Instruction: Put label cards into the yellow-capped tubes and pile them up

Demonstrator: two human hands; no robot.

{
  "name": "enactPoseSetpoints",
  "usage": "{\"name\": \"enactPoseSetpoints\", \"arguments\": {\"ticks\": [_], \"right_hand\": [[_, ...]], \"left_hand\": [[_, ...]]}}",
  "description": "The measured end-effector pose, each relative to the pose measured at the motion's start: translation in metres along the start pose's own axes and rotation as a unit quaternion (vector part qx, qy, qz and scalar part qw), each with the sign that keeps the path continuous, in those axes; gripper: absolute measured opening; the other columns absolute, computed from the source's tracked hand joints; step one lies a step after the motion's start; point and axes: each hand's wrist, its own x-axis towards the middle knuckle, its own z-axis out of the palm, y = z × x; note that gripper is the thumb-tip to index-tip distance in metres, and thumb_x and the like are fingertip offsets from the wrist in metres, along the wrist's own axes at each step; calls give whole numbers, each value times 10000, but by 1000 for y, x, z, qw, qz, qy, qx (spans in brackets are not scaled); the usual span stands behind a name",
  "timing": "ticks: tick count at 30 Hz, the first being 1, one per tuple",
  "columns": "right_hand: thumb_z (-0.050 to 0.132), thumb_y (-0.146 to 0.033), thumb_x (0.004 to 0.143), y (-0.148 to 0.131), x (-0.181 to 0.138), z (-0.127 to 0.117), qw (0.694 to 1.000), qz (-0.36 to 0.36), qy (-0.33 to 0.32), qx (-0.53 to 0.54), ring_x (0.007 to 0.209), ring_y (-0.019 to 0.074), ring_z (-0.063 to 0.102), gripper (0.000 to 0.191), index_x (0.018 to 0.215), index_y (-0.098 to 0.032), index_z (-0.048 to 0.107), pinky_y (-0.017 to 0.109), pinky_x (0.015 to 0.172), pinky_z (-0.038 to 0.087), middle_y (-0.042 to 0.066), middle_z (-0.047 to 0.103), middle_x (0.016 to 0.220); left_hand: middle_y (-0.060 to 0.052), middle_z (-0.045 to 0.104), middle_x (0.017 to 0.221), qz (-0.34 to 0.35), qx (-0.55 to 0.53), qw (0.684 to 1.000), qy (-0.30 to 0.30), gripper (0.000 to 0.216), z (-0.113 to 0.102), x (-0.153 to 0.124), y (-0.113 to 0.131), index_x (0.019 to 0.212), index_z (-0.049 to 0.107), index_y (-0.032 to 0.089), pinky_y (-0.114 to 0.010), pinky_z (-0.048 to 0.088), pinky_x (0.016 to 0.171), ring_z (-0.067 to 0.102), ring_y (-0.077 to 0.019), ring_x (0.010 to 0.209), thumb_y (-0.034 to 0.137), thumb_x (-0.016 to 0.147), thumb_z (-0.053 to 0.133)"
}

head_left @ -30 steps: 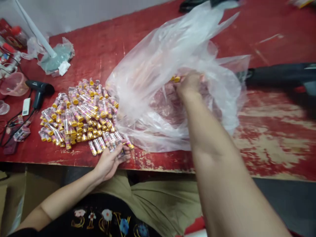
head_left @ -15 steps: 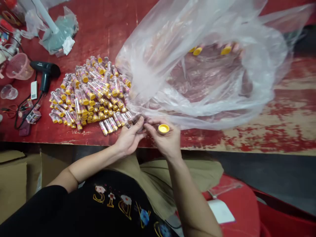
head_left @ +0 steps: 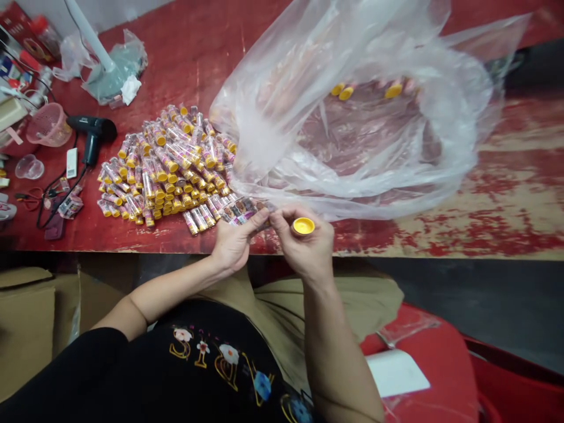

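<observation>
Close to the near edge of the red surface [head_left: 198, 53], I am working with the left fingers [head_left: 257, 223] and right fingers [head_left: 282, 228] almost meeting tip to tip. On the left side I am pinching a dark printed strip [head_left: 242, 208], the thumb pressing over it and no gap showing; the strip is pointing left, toward the short row of tubes [head_left: 200, 218]. On the right side I am curling around an item with a round yellow end [head_left: 304, 226], which is facing up toward the camera while the rest of it is hiding in my palm. My right thumb and forefinger are closing together at the strip's right end, and from here I cannot tell whether they are gripping it too.

Just left of the strip, that row is lying side by side, and beyond it a big heap of yellow-capped tubes [head_left: 163, 164] is resting. Farther to the right, a large clear plastic bag [head_left: 273, 129] is gaping beside the heap, with a few yellow caps [head_left: 346, 93] showing along its far side. Over on the far left, a dark hair dryer [head_left: 92, 129] is lying near a pink basket [head_left: 48, 132].
</observation>
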Motion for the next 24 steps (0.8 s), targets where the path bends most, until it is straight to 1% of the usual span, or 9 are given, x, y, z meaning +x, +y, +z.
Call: {"name": "enactPoseSetpoints", "arguments": {"ticks": [3, 6, 9, 10, 12, 14, 17, 20, 24], "right_hand": [[661, -534, 941, -1, 0, 2, 1000, 15, 0, 20, 657, 117, 529, 423, 703, -187, 623, 275, 675, 467, -10, 587, 676], [690, -610, 909, 4, 3, -1, 998, 54, -9, 34, 620, 100, 474, 470, 720, -186, 618, 257, 637, 447, -22, 543, 659], [754, -667, 837, 11, 3, -11, 992, 84, -17, 96, 657, 100, 497, 481, 881, -202, 642, 246, 639, 462, -20, 578, 778], [729, -684, 852, 12, 1, -15, 989, 86, -8, 118, 693, 105, 521, 487, 944, -213, 646, 248, 663, 479, -13, 589, 836], [640, -685, 923, 11, -7, -22, 989, 75, 23, 124, 759, 113, 540, 470, 1038, -230, 667, 256, 727, 504, 2, 587, 915], [587, -655, 971, 7, -19, -25, 990, 63, 55, 111, 763, 115, 524, 461, 1093, -224, 696, 263, 751, 505, 17, 590, 937], [705, -593, 920, 0, -38, -18, 984, 44, 113, 127, 822, 140, 582, 425, 1114, -214, 706, 294, 809, 528, 45, 646, 1006], [820, -458, 860, 1, -49, -5, 973, 25, 157, 165, 954, 181, 673, 353, 1100, -231, 694, 324, 881, 562, 54, 688, 1065], [838, -278, 847, 5, -53, 3, 960, 8, 196, 199, 985, 175, 726, 342, 1144, -225, 677, 315, 871, 602, 47, 714, 1110]], "left_hand": [[7, 773, 989, -4, -4, 1000, 12, 481, 3, -1, 0, 1170, 711, 187, -253, 524, 913, 727, -116, 924, 70, 727, 859], [-24, 788, 1000, -55, -4, 998, 23, 353, 1, 0, 0, 1093, 746, 162, -303, 535, 952, 739, -163, 994, 112, 757, 845], [-37, 803, 992, -78, -9, 996, 46, 334, -1, 2, 1, 1085, 772, 154, -298, 538, 949, 745, -164, 977, 94, 764, 840], [-38, 807, 995, -79, -18, 995, 58, 335, -1, 3, 2, 1105, 776, 155, -285, 537, 942, 743, -150, 949, 82, 782, 827], [-39, 809, 1008, -92, -46, 991, 80, 303, 0, 6, 2, 1138, 778, 156, -266, 541, 931, 732, -117, 884, 63, 849, 772], [-40, 809, 1047, -116, -68, 986, 94, 314, 2, 8, 3, 1177, 774, 169, -257, 548, 930, 720, -100, 860, 39, 896, 718], [-44, 799, 1144, -147, -79, 981, 99, 421, 7, 8, 4, 1261, 754, 216, -252, 562, 931, 720, -106, 909, -4, 909, 678], [-53, 788, 1168, -169, -90, 976, 100, 459, 11, 5, 6, 1277, 749, 214, -229, 580, 903, 714, -102, 904, -46, 925, 612], [-47, 780, 1142, -198, -116, 968, 104, 475, 14, 1, 8, 1251, 753, 213, -217, 609, 845, 703, -90, 821, -76, 940, 540]]}}
